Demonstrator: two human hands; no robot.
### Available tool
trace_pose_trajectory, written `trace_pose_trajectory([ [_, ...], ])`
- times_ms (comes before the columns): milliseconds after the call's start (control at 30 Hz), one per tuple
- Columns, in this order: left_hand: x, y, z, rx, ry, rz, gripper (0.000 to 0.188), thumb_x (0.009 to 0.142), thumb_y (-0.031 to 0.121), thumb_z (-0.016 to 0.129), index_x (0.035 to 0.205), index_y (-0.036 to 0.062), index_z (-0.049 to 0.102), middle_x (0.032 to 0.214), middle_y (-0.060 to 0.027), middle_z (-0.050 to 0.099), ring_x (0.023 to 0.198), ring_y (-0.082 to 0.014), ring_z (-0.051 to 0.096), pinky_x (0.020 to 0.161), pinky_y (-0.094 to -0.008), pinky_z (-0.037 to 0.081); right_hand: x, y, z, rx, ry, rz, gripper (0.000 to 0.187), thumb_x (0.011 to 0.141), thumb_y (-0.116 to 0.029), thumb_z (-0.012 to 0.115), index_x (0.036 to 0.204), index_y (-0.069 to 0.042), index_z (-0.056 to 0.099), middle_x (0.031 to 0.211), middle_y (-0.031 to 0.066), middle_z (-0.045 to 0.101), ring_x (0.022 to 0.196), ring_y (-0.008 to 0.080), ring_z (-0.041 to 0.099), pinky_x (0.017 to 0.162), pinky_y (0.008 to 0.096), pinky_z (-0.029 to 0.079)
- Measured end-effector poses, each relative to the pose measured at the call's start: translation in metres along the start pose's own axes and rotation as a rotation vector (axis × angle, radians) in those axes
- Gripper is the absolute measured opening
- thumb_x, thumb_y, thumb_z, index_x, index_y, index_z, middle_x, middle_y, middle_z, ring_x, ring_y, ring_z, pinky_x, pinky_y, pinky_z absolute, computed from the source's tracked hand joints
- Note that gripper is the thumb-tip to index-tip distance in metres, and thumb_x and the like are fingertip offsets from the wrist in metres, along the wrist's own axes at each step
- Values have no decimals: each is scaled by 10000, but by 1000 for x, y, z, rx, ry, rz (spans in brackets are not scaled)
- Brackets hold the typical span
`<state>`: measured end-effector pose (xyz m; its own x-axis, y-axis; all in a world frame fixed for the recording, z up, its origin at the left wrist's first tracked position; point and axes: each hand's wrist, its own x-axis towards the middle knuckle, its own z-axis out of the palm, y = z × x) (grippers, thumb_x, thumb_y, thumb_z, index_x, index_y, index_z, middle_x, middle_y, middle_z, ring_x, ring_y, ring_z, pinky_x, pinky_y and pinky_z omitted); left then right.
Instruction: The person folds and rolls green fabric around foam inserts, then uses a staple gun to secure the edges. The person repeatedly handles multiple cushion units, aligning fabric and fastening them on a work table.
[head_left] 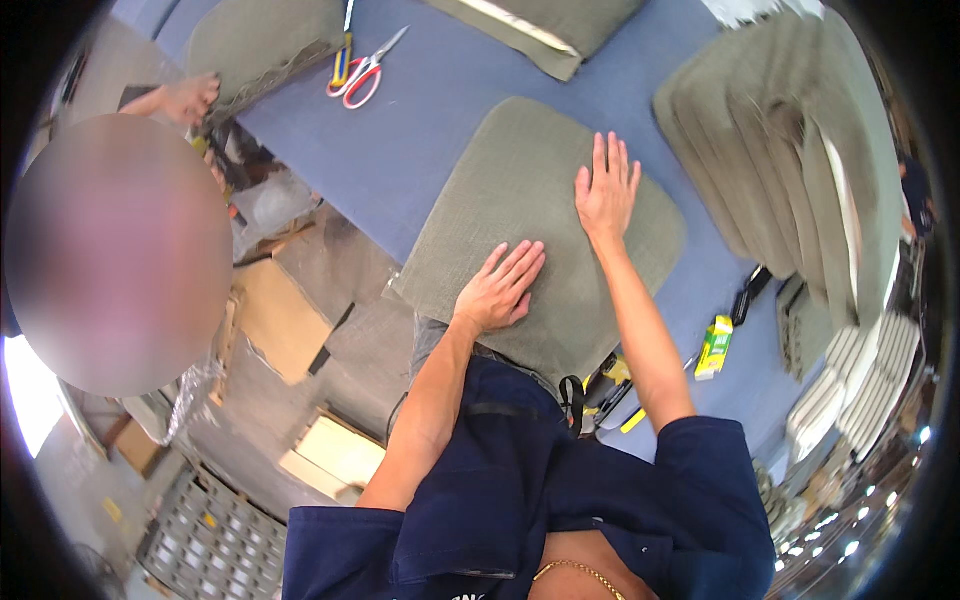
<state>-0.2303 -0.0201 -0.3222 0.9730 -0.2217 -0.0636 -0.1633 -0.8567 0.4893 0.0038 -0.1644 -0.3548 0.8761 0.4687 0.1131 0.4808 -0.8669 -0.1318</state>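
Observation:
A grey-green fabric cushion (510, 170) with rounded corners lies on the blue table in front of me, its near edge reaching over the table's side toward my body. Flat on its near left part rests my left hand (500, 288), fingers stretched out. My right hand (607, 195) lies on the cushion's far right part, also open, fingers pointing away from me. Neither hand grips anything. What is under the cushion is hidden.
Red-and-white scissors (366, 76) and a yellow-handled tool (342, 62) lie at the far left of the blue table (440, 110). Stacked fabric covers (740, 130) stand at right, near a yellow-green box (714, 347). Another person's hand (190, 100) touches a second cushion (260, 45).

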Motion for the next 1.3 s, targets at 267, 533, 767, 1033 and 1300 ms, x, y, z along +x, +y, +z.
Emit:
trace_pose_trajectory([
  [267,-1,-2,-1,-32,57,20,794,869,259,681,1594,54,430,1705,-101,361,1592,-250,312,1307,-503,224,-80,-51,-29,128,-67,-60,711,983,-307,541,1636,-75,383,1722,143,327,1586,367,300,1284,611,200],
  [533,-5,3,-6,-62,95,53,774,903,246,696,1599,46,423,1701,-144,360,1590,-313,309,1303,-523,231,-203,-65,-52,302,-159,-79,663,946,-192,585,1585,-70,460,1696,142,373,1575,346,331,1269,609,231],
  [767,39,-69,-47,-308,609,-576,567,998,331,643,1469,28,555,1546,-221,521,1443,-397,498,1175,-504,436,-214,49,-71,233,158,382,723,948,-198,640,1599,-17,384,1628,253,404,1516,433,368,1255,531,291],
  [1033,70,-175,-20,-636,69,-829,1085,825,749,733,1535,-19,442,1480,-286,568,1380,-447,551,1147,-497,459,-158,147,-25,784,6,1046,753,1066,-525,494,1390,150,580,1406,315,632,1306,444,598,1127,486,432],
  [1300,-3,-94,-98,-1052,384,-779,1099,787,712,817,1490,-56,465,1473,-243,547,1393,-333,531,1128,-463,453,-160,95,-131,806,534,943,798,1083,-596,444,1235,151,679,1196,275,732,1111,417,682,989,481,508],
])
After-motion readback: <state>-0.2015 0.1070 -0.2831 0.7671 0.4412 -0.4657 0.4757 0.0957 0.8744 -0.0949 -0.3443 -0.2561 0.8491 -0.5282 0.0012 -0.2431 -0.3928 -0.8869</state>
